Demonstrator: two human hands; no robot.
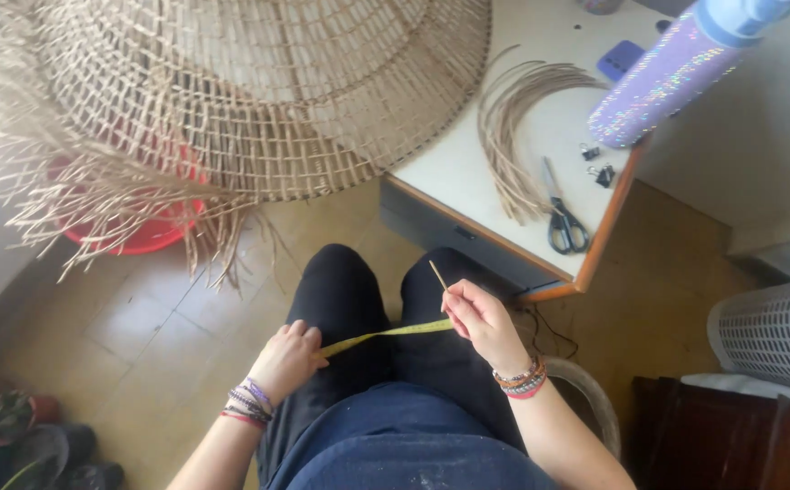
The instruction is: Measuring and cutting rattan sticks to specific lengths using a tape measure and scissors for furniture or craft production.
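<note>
Left hand point(288, 359), right hand point(481, 319): fingers pinch yellow tape measure point(386, 333) taut; right also grips stick point(437, 274).

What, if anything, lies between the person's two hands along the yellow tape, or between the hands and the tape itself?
Nothing visible does. The left hand and right hand both grip the tape directly, and it runs taut and unbroken between them over the lap. The right hand also pinches a thin stick, which points up, clear of the tape's span.

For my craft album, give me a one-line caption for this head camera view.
Left hand and right hand stretch a yellow tape measure over the lap beside a large woven basket.
</note>
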